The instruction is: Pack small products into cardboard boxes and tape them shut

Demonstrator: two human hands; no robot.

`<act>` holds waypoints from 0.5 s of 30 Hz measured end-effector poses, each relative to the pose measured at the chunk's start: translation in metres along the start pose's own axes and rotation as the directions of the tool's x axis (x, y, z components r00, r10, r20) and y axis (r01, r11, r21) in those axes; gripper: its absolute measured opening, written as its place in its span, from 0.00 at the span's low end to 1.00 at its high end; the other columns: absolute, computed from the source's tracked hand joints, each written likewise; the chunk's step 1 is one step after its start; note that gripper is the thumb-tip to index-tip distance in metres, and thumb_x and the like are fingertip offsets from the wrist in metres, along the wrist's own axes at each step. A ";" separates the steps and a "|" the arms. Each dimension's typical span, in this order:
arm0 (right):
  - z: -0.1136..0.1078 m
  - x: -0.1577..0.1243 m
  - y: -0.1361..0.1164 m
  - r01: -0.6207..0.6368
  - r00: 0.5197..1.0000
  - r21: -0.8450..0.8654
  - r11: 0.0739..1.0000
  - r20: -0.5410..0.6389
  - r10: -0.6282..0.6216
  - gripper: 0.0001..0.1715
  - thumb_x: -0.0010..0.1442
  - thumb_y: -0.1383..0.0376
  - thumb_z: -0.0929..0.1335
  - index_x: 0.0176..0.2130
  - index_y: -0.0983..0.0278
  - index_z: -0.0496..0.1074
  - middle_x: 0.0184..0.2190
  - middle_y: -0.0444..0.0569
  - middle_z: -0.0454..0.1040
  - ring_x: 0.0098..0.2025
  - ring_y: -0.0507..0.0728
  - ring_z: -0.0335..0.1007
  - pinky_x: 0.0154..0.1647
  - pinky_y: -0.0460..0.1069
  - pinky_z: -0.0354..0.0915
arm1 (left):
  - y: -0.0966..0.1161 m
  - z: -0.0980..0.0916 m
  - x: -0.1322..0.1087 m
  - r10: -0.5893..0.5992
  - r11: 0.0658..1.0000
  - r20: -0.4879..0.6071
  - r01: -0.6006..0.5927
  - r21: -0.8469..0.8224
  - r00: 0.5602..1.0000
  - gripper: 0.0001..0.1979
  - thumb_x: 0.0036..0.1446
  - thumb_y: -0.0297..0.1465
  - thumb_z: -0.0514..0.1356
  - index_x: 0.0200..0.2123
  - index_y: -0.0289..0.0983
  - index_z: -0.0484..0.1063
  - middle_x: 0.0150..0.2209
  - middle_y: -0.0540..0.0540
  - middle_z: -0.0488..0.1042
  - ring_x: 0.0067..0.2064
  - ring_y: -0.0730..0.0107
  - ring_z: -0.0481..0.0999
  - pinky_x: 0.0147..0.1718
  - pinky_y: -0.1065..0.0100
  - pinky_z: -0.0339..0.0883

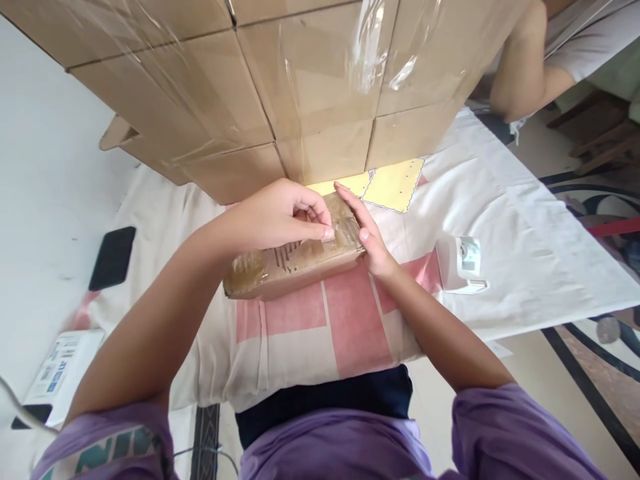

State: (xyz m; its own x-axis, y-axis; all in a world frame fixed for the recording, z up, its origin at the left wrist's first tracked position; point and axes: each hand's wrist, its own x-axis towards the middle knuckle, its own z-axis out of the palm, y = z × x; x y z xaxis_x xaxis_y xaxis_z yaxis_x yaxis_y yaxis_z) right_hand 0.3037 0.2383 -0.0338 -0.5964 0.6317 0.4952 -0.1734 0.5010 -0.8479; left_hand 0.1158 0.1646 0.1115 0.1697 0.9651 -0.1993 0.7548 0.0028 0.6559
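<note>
A small brown cardboard box (pixel 300 273) lies on the cloth-covered table in front of me, with clear tape and dark printed lines on its top. Over that top, my left hand (pixel 290 213) is closed, thumb and fingers pinched together near the box's right part. What the pinch holds, if anything, is too small to make out. My right hand (pixel 370 240) rests against the right end of the box, fingers stretched along its edge and thumb apart.
Large taped cartons (pixel 325 80) stand stacked just beyond the box, above a yellow sheet (pixel 397 187). A white tape dispenser (pixel 460 263) stands at right, a black phone (pixel 113 257) at left. Another person's arm (pixel 523 73) shows at upper right.
</note>
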 end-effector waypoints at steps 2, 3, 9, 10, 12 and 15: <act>-0.002 0.000 0.000 0.004 1.000 0.001 1.000 0.015 -0.004 0.49 0.65 0.29 0.55 0.71 0.53 0.60 0.75 0.49 0.56 0.79 0.66 0.45 0.79 0.67 0.47 | -0.001 0.004 0.008 0.011 1.000 -0.030 -0.010 0.023 0.999 0.10 0.57 0.39 0.65 0.35 0.40 0.81 0.29 0.51 0.76 0.30 0.71 0.74 0.32 0.69 0.65; -0.003 0.000 0.000 0.001 1.000 -0.002 1.000 0.021 -0.001 0.48 0.66 0.30 0.55 0.70 0.53 0.60 0.75 0.49 0.56 0.79 0.66 0.45 0.78 0.68 0.48 | -0.002 0.006 0.010 0.010 0.999 -0.045 -0.008 0.043 0.999 0.09 0.56 0.39 0.66 0.35 0.40 0.81 0.29 0.51 0.76 0.31 0.70 0.75 0.33 0.68 0.65; -0.003 -0.001 -0.002 0.016 1.000 -0.002 1.000 0.006 -0.016 0.44 0.68 0.32 0.54 0.68 0.53 0.63 0.75 0.50 0.56 0.79 0.64 0.45 0.78 0.68 0.48 | -0.009 0.015 0.009 0.013 0.990 -0.138 0.007 0.143 0.990 0.09 0.58 0.38 0.64 0.33 0.40 0.81 0.29 0.51 0.77 0.32 0.68 0.75 0.36 0.67 0.63; -0.002 -0.002 -0.002 0.029 1.000 0.000 1.000 0.004 -0.029 0.43 0.69 0.33 0.54 0.67 0.54 0.63 0.75 0.50 0.56 0.79 0.64 0.45 0.78 0.68 0.48 | -0.009 0.016 0.009 0.015 0.989 -0.152 0.008 0.145 0.988 0.09 0.58 0.38 0.64 0.32 0.40 0.81 0.29 0.51 0.77 0.31 0.69 0.74 0.35 0.68 0.62; -0.002 -0.002 -0.002 0.051 0.999 -0.001 0.999 0.000 -0.051 0.40 0.70 0.35 0.54 0.67 0.54 0.62 0.75 0.50 0.57 0.79 0.63 0.45 0.78 0.67 0.48 | -0.008 0.017 0.009 0.016 0.989 -0.172 0.010 0.151 0.985 0.08 0.58 0.38 0.64 0.32 0.41 0.81 0.28 0.52 0.77 0.30 0.69 0.74 0.34 0.68 0.61; -0.002 -0.002 -0.002 0.078 0.997 -0.005 0.997 -0.007 -0.078 0.37 0.72 0.38 0.55 0.67 0.55 0.62 0.74 0.51 0.58 0.78 0.61 0.48 0.79 0.65 0.47 | -0.004 0.018 0.009 0.015 0.987 -0.187 0.015 0.162 0.982 0.07 0.57 0.37 0.65 0.31 0.42 0.80 0.28 0.53 0.77 0.29 0.70 0.73 0.32 0.68 0.60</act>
